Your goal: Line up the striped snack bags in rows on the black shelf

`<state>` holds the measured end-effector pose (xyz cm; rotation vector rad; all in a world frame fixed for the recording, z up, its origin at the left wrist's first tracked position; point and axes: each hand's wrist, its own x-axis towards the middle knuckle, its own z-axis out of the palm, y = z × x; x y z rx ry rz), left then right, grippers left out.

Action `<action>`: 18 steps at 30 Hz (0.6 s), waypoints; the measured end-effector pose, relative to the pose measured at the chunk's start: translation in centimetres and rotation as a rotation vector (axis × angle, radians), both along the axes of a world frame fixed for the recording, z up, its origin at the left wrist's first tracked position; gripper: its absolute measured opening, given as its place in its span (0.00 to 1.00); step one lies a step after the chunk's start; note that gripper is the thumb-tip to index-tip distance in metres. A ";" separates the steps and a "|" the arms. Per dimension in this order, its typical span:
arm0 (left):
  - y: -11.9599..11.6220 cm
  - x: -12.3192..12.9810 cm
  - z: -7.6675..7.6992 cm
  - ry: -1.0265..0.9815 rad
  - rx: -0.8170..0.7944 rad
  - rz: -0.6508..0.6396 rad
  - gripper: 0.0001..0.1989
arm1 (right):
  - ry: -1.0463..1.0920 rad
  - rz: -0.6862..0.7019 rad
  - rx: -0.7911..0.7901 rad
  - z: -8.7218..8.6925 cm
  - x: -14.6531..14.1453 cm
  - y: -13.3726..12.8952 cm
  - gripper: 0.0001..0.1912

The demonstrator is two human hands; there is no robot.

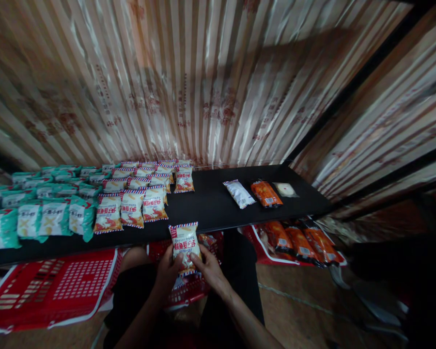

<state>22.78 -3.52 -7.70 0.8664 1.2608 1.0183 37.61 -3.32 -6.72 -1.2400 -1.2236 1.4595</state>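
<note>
Cream-coloured plastic with striped ends forms the small pillow-shaped bag with red lettering (185, 237), which is gripped between the left hand (169, 266) and the right hand (210, 271), the thumbs lying on its front face. It is at the front edge of the long flat black shelf (210, 198), above the red plastic basket (191, 293) (whether the bag touches the shelf, I cannot tell). If the thumbs become loose, the smooth film could slip, and the bag would probably drop into this basket or onto the brown floor (294, 300). If they press too strongly, the contents could break, or a seal could open. On the shelf, the matching cream-coloured bags (132, 208) stand close together in rows; a careless push could, in my judgement, tip one over the edge, or disturb the teal-and-white plastic bags (51, 217), because the two groups are such near neighbours. The weak light could also cause a poor aim.
</note>
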 end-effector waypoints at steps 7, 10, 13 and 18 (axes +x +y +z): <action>0.4 0.2 -0.3 -0.068 0.005 0.016 0.36 | -0.013 -0.037 0.008 -0.6 0.0 0.2 0.29; 0.6 0.2 -0.3 -0.023 -0.005 0.022 0.31 | -0.004 -0.041 0.004 -0.7 -0.1 0.3 0.28; 0.8 0.2 -0.1 0.019 -0.008 0.013 0.25 | -0.006 -0.034 0.002 -0.7 0.0 0.3 0.27; 1.0 0.2 0.2 0.056 0.002 0.006 0.26 | -0.048 -0.037 0.022 -0.8 0.0 0.4 0.25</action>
